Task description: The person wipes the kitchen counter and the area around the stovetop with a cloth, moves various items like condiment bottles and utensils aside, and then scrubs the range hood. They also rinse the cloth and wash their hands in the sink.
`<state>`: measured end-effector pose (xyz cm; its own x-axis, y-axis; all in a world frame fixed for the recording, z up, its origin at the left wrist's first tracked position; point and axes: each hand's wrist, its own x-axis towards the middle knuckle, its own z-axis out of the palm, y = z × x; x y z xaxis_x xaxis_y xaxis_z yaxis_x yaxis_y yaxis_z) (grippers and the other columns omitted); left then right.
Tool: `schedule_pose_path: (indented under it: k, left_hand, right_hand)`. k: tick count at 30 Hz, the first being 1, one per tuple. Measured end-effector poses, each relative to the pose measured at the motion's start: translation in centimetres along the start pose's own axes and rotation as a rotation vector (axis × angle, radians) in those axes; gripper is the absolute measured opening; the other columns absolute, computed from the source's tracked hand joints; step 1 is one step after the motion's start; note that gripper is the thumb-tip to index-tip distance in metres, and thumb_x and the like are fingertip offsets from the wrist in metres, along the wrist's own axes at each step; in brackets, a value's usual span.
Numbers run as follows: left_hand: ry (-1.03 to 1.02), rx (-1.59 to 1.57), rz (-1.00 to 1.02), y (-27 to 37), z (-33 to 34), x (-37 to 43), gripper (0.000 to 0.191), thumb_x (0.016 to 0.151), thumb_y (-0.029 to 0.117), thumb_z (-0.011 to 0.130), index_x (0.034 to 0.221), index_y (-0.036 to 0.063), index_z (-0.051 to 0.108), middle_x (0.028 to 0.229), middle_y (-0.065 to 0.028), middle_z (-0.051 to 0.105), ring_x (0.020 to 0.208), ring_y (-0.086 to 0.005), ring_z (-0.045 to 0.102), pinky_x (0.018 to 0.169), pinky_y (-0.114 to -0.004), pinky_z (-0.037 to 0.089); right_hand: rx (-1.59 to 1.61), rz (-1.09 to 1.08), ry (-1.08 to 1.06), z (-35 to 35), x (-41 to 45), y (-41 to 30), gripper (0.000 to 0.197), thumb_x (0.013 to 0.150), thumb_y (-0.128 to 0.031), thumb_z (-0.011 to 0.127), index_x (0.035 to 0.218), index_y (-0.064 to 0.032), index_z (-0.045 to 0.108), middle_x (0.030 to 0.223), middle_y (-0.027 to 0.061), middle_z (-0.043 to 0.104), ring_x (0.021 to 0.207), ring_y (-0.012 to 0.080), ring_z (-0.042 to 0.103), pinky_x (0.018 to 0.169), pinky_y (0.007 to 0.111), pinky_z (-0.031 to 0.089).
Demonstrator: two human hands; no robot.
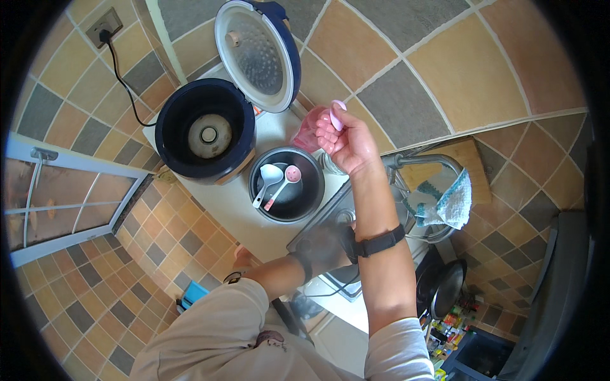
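My right hand is raised above the worktop near the tiled wall. Its fingers are curled, and its thumb lies over the pale pink part of a translucent pink container. Below and left of it stands a dark inner cooking pot. In the pot lie a white rice paddle and a slotted spoon with a pink bowl. My left hand reaches over the steel sink, under my right forearm. A blurred patch and the forearm hide its fingers, so its grip is unclear.
A dark blue rice cooker stands open at the back left, its lid raised. Its cord runs to a wall socket. A tap with a cloth rises beyond the sink. Pans stand at right.
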<state>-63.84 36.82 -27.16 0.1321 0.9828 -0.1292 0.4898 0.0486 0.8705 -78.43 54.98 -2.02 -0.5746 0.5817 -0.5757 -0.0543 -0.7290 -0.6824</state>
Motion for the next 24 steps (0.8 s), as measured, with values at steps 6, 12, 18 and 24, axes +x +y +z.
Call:
schedule_pose_path:
  k: [6,12,18,24]
  left_hand:
    - [-0.084,-0.022,-0.042,0.8,-0.7,0.6,0.024,0.089,0.03,0.051,0.089,0.0098,0.065,0.084,-0.0119,0.062,0.077,-0.0264,0.061,0.068,-0.038,0.048]
    - [-0.192,0.0,-0.134,2.8,-1.2,2.8,0.022,0.09,0.028,0.05,0.088,0.01,0.064,0.082,-0.0098,0.06,0.074,-0.0238,0.059,0.065,-0.036,0.047]
    - [-0.252,0.003,-0.146,4.2,-1.1,2.7,0.021,0.091,0.026,0.05,0.087,0.0102,0.062,0.079,-0.0078,0.058,0.07,-0.0212,0.057,0.062,-0.034,0.045]
    - [-0.284,-0.041,-0.174,4.3,-0.7,2.4,0.02,0.091,0.025,0.049,0.086,0.0104,0.061,0.077,-0.0057,0.057,0.067,-0.0186,0.055,0.06,-0.032,0.044]
  right_hand:
    - [0.045,0.048,-0.007,-1.3,0.1,0.3,0.031,0.093,-0.032,0.057,0.081,-0.0034,0.06,0.069,0.0072,0.064,0.058,0.0173,0.062,0.053,0.026,0.052]
    - [0.182,0.085,-0.161,-1.5,1.0,1.0,0.032,0.092,-0.033,0.058,0.081,-0.0025,0.059,0.068,0.0084,0.063,0.055,0.016,0.06,0.048,0.023,0.048]
    - [0.03,-0.031,0.014,-0.8,0.1,0.2,0.034,0.093,-0.034,0.056,0.083,-0.0016,0.059,0.067,0.0083,0.062,0.053,0.0156,0.059,0.051,0.026,0.053]
    - [0.053,-0.022,-0.03,-0.7,0.5,0.8,0.034,0.094,-0.034,0.053,0.08,-0.0035,0.059,0.068,0.0079,0.062,0.052,0.0143,0.057,0.048,0.024,0.048]
